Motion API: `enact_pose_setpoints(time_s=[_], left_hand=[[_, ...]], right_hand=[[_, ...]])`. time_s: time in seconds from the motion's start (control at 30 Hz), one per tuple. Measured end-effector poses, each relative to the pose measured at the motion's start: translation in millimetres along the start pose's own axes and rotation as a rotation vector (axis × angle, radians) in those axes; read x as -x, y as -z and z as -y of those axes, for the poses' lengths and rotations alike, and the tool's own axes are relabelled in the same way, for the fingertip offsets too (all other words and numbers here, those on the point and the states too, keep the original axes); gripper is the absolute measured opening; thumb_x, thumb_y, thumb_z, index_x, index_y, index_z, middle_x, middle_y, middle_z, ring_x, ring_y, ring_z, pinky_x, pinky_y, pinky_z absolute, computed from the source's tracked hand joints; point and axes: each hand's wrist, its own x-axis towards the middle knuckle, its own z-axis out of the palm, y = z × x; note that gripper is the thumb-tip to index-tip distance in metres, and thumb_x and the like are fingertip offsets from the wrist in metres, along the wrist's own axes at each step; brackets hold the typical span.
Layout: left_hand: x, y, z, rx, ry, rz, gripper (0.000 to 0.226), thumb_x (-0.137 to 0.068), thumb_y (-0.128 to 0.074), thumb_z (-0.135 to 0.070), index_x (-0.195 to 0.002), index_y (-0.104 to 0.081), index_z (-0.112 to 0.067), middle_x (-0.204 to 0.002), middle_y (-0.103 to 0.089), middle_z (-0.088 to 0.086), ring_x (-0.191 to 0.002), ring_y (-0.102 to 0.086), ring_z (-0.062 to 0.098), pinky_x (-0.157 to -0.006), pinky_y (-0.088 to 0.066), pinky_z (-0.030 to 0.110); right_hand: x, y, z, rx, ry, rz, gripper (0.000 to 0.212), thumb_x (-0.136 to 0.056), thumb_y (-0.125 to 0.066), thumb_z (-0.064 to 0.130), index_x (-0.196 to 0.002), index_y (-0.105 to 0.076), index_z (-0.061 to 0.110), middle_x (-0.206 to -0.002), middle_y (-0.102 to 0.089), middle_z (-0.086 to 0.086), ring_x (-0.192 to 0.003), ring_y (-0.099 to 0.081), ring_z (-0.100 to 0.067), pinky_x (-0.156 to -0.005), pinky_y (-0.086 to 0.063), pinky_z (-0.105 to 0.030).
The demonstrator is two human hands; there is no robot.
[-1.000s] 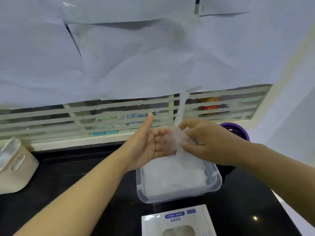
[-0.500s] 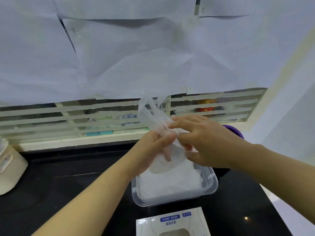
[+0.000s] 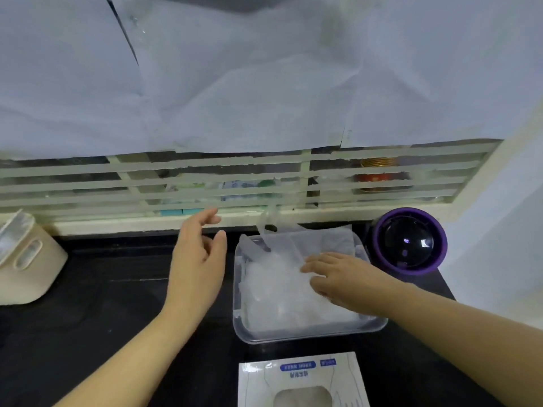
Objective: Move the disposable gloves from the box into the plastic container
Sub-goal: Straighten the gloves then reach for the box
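Right hand [image 3: 338,277], fingers lying straight, is pressing the disposable gloves [image 3: 279,292] down inside the plastic container [image 3: 293,337], gripping nothing. Left hand [image 3: 197,259] is hovering at the container's 9 o'clock, wide open and empty. One glove tail [image 3: 269,221] is sticking up past the 12 o'clock rim; sweeping it inward with a flat palm looks best. The box [image 3: 299,377] is lying at 6 o'clock and a purple round object [image 3: 410,240] is crowding 3 o'clock, so the freest room is lying over the dark counter [image 3: 102,304] toward 9 o'clock.
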Motion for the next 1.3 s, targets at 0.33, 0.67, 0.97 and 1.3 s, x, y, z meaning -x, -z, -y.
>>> enact_pose_setpoints(time_s=[0.33,0.67,0.97,1.3], left_hand=[[-22,-90,13,-0.920,-0.188,1.145,0.049,-0.103,-0.041,-0.029,-0.150,-0.030,-0.027,-0.154,-0.034,-0.001,-0.137,-0.039,0.022,-0.109,-0.037,0.038],[-27,-100,22,-0.859,0.012,1.339,0.046,-0.103,-0.040,-0.023,-0.148,-0.036,-0.027,-0.145,-0.047,0.000,-0.125,-0.049,0.021,-0.097,-0.040,0.028],[-27,-114,32,-0.980,-0.116,1.134,0.062,-0.095,-0.057,-0.021,-0.148,-0.025,-0.017,-0.149,-0.031,0.008,-0.113,-0.055,0.027,-0.086,-0.050,0.034],[-17,-134,61,-1.220,0.081,1.309,0.113,-0.088,-0.067,-0.040,-0.149,0.022,-0.005,-0.159,0.012,0.017,-0.135,-0.038,0.031,-0.101,-0.044,0.036]], right_hand=[[-11,-11,1,-0.171,-0.097,0.393,0.016,-0.092,-0.058,0.017,-0.108,-0.060,0.016,-0.148,-0.041,0.000,-0.142,-0.027,-0.019,-0.110,-0.034,-0.038],[-42,-1,-3,-0.468,-0.419,0.403,0.062,-0.094,-0.058,0.029,-0.148,-0.029,0.020,-0.153,-0.031,-0.004,-0.133,-0.040,-0.023,-0.106,-0.037,-0.034],[-48,-31,5,-0.376,-0.433,0.631,0.109,-0.082,-0.063,0.059,-0.151,0.016,0.029,-0.160,0.016,-0.001,-0.146,-0.005,-0.033,-0.114,-0.026,-0.049],[-38,-55,12,-0.373,-0.623,0.674,0.110,-0.086,-0.052,0.064,-0.148,0.025,0.016,-0.154,0.027,-0.021,-0.145,0.003,-0.042,-0.115,-0.021,-0.051]])
